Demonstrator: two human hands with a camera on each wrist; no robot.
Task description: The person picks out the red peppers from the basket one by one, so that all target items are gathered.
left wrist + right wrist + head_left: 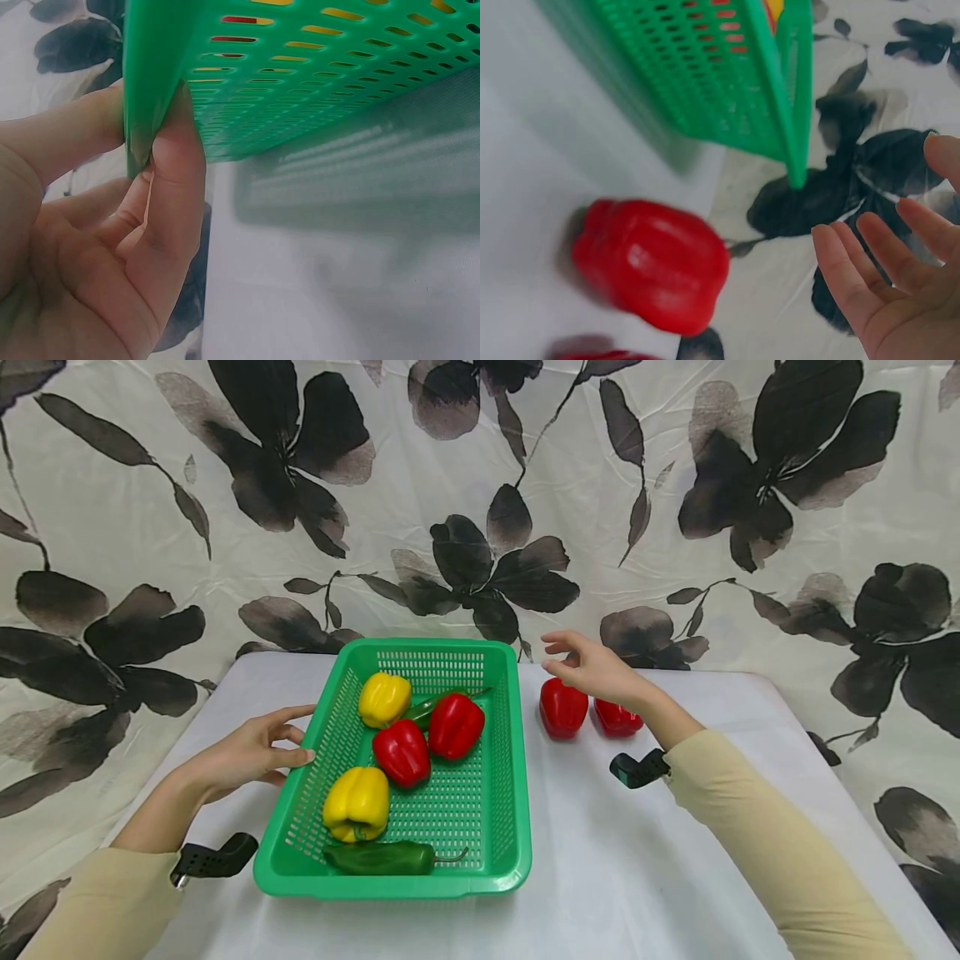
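Observation:
My left hand (243, 750) pinches the left rim of a green plastic basket (523, 777); in the left wrist view the thumb and fingers lie on either side of that rim. Inside the basket are two yellow bell peppers (357, 803), two red bell peppers (456, 727) and two long green peppers (382, 858), one partly hidden behind the red ones. To the right of the basket, my right hand (596, 670) hovers with loosely bent fingers and holds nothing. Just below it on the table stand a red bell pepper (563, 708) and another red bell pepper (617, 718), partly covered by the wrist.
A white cloth covers the table (585, 860). Behind it hangs a pale curtain (637, 452) printed with dark flowers. Each wrist carries a small black camera, such as the right wrist camera (637, 770).

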